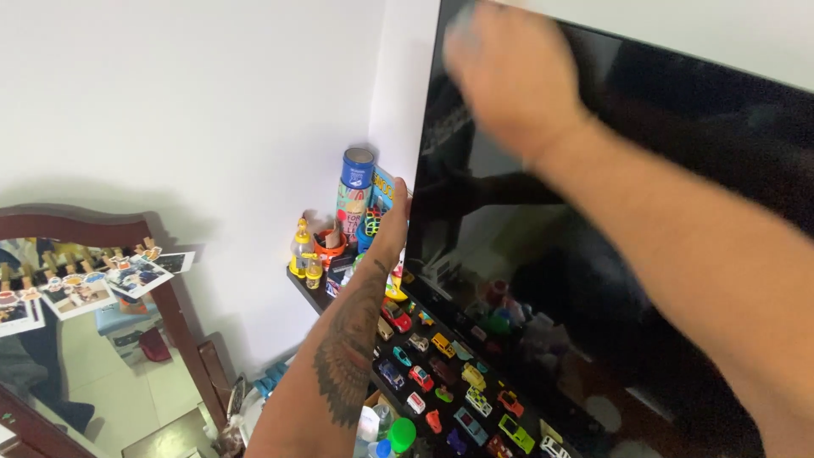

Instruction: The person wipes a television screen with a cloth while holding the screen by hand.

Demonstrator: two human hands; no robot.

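On the television (pixel 593 254); both hands flat: left (pixel 392 222), right (pixel 507 80)

black screen (pixel 644 254); blue can (pixel 356 170) beside it

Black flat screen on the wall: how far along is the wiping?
In hand: the right hand, blurred, is at the top left corner of the black flat screen, while the left hand steadies its left edge. No finished area is distinguishable. The lower screen, above the shelf of toy cars, looks untouched.

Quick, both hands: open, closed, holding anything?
Left hand: open, fingers flat against the left edge of the black screen.
Right hand: blurred, pressed on the screen's top; cannot tell if it holds anything.
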